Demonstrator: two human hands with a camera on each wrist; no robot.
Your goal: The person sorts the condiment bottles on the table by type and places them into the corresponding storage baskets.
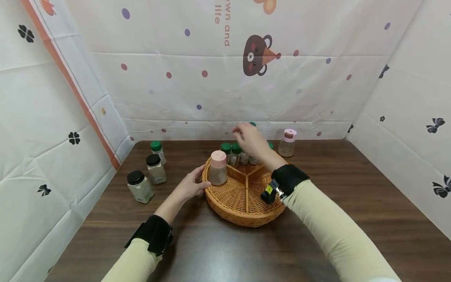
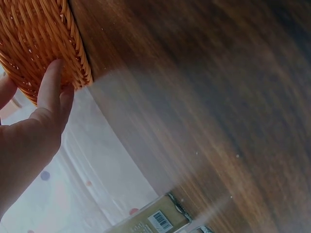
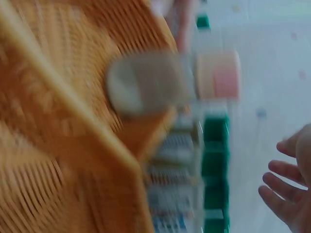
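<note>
My left hand (image 1: 190, 185) grips the left rim of a round wicker basket (image 1: 246, 219), thumb over the edge and fingers against its outer side. A shaker jar with a pink lid (image 1: 218, 172) stands in the basket's left compartment. Beyond the dividers, several small green-capped spice jars (image 1: 235, 154) stand in a row in the back compartment. My right hand (image 1: 251, 139) is raised over these jars, partly hiding them. In the right wrist view its fingers (image 3: 279, 187) are spread and loosely bent, with nothing between them. That view is blurred.
Left of the basket stand two black-lidded jars (image 1: 141, 188) and a green-capped jar (image 1: 157, 150). Another pink-lidded jar (image 1: 287, 143) stands behind the basket at the right. Printed white cloth (image 1: 211, 90) walls off the back and sides of the dark wooden table (image 1: 218, 254).
</note>
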